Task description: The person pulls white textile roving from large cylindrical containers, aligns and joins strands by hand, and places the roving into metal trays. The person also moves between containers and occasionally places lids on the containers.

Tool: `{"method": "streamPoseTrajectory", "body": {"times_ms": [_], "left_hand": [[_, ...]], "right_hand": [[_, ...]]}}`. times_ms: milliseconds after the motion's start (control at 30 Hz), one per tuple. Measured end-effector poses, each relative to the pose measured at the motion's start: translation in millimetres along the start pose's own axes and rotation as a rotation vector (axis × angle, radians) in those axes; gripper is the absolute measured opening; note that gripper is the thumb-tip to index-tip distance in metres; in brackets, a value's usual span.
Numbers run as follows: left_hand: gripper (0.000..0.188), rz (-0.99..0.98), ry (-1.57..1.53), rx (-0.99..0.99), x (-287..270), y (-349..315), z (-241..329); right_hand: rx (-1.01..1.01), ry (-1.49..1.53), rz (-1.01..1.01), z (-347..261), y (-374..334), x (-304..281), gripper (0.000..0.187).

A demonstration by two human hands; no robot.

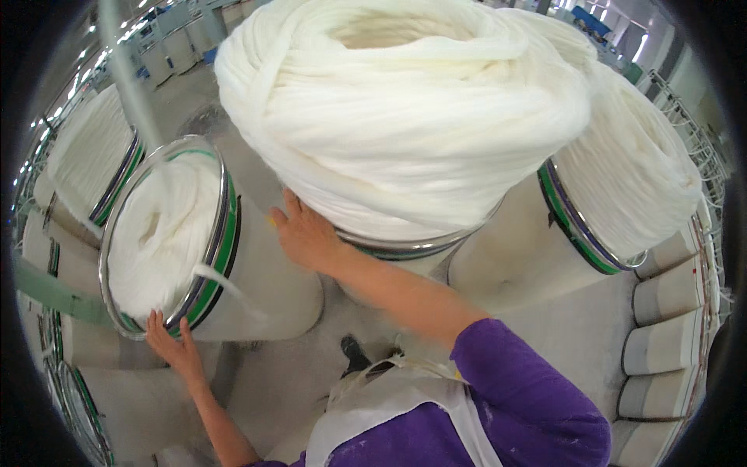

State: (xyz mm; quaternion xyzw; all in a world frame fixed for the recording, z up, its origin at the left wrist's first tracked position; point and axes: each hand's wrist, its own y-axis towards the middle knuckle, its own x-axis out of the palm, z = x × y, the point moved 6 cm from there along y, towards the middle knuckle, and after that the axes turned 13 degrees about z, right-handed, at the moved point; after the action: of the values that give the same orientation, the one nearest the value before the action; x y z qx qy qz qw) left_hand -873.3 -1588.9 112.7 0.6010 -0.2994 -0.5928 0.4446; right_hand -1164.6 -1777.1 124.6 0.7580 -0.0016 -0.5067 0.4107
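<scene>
My left hand (177,352) touches the near metal rim of a can (223,257) at the left, its fingers stretched out and the thumb apart. Coiled white sliver (167,226) sits inside that can, below the rim, and a loose strand end (218,280) hangs over its edge. Reaching across to the left, my right hand (305,236) rests by the lower side of a large heap of white sliver (412,117). Its fingers are apart and appear to hold nothing. That heap bulges well above its can's metal rim (420,247). A small yellow spot shows beside the right fingers.
Another overfilled sliver can (513,241) leans into view at the right. More cans stand at the far left (93,156) and along the right edge (661,342). A pale green bar (62,292) juts in from the left. Grey floor (303,381) lies between the cans.
</scene>
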Motion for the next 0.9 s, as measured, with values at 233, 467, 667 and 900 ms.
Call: {"method": "streamPoseTrajectory", "body": {"times_ms": [233,467,667,900], "left_hand": [[0.05,-0.34,-0.832,-0.339,-24.9,22.9,177.7],[0.053,-0.803,-1.748,-1.027,14.5,65.0,321.8],[0.04,-0.761,-1.802,-0.973,0.9,66.0,307.8],[0.038,-0.843,-2.204,-1.092,-16.0,9.3,247.4]], "right_hand": [[-0.227,0.274,-0.027,-21.2,-62.9,-32.8,0.038],[-0.112,0.348,-0.396,-10.4,-126.2,-74.9,0.031],[0.02,0.355,-0.391,31.0,-177.9,-111.5,0.028],[0.1,0.519,-0.449,35.6,-179.3,-154.0,0.027]]}}
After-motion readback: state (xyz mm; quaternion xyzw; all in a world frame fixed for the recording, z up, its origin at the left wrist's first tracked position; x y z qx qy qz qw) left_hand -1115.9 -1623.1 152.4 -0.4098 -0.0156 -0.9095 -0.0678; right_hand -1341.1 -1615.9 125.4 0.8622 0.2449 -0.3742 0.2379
